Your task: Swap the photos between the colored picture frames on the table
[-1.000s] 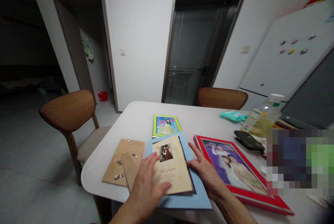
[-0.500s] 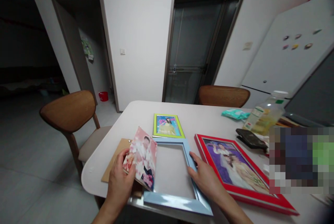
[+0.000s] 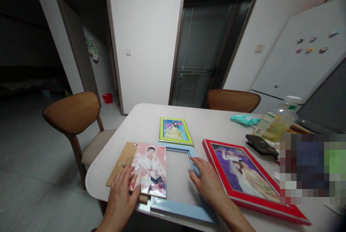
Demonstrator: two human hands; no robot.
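Left hand (image 3: 121,190), open at the edge of the photo (image 3: 150,170), and right hand (image 3: 207,180), open over the blue frame (image 3: 180,208), should steady both lightly.

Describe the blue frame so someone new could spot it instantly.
On the white table, a red frame lies to the right and a lime-green frame farther back. The light blue frame sits just nearer, the right hand at its right side. Unlike those two, it holds no picture: the table shows through its opening.
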